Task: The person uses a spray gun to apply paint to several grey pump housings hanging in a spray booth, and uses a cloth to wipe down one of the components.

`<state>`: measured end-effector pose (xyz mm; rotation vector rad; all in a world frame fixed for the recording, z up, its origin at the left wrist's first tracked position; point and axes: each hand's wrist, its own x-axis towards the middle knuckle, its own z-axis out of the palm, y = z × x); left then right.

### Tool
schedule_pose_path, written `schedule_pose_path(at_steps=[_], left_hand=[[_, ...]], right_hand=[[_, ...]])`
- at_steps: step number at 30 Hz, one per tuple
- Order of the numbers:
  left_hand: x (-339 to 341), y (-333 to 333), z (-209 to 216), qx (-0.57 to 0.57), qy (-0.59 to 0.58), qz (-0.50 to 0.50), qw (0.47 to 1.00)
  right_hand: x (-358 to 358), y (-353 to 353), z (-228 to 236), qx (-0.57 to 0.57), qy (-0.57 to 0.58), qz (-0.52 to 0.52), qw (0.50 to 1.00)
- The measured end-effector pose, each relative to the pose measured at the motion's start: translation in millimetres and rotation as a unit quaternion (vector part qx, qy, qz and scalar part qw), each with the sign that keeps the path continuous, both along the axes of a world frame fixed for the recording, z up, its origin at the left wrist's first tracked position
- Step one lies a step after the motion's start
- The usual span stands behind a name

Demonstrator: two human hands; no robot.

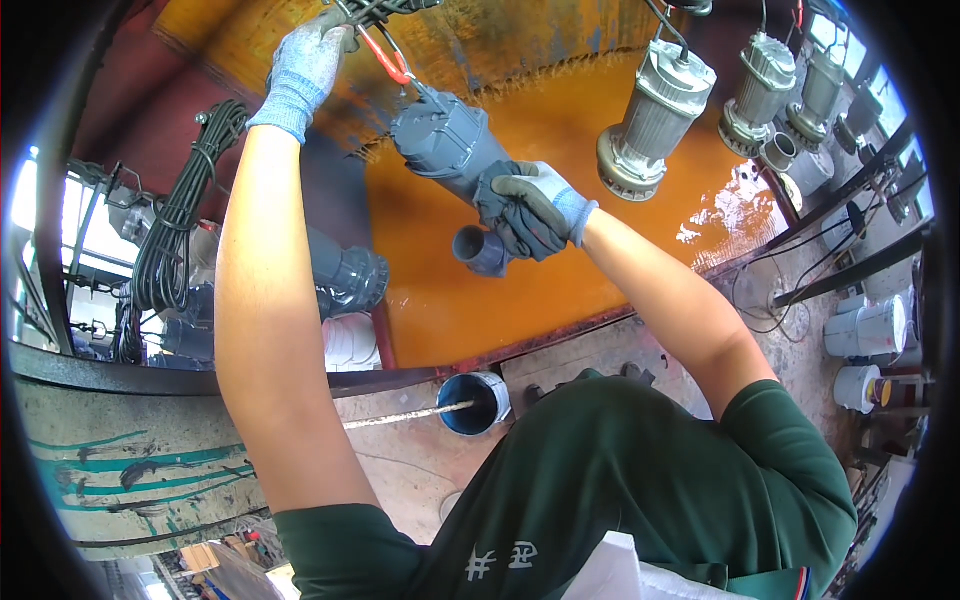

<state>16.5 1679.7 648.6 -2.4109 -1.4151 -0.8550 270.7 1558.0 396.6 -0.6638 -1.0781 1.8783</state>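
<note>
A dark grey submersible pump (455,140) hangs tilted from a hook with a red part (385,55), its round outlet (482,250) at the lower end. My right hand (540,198), in a grey and light-blue glove, holds a dark grey rag (515,222) pressed against the pump's lower body. At the top, my left hand (305,72), gloved in blue and grey, is closed around a dark bundle of cable (375,10) above the pump. Its fingertips are partly hidden at the picture's edge.
Below the pump spreads a tank of orange-brown liquid (500,320). More unpainted metal pumps (655,120) hang at right. Coiled black cable (185,215) and a grey-painted pump (345,272) hang at left. A bucket with a stick (470,405) stands near me; white buckets (865,328) are far right.
</note>
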Motion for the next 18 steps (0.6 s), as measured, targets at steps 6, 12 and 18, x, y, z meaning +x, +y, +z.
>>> schedule_pose_path(at_steps=[6, 12, 18], left_hand=[[0.2, -0.8, -2.1, -0.006, -0.015, -0.014, 1.0], [-4.3, 7.9, -1.2, 0.023, 0.044, -0.005, 0.999], [-10.0, -10.6, -4.2, -0.04, -0.069, -0.044, 0.996]], right_hand=[[-5.2, 14.8, 22.9, -0.04, -0.071, -0.034, 0.996], [-2.9, 25.3, 41.5, 0.07, -0.136, -0.081, 0.985], [49.9, 11.3, 95.4, 0.146, 0.057, -0.151, 0.976]])
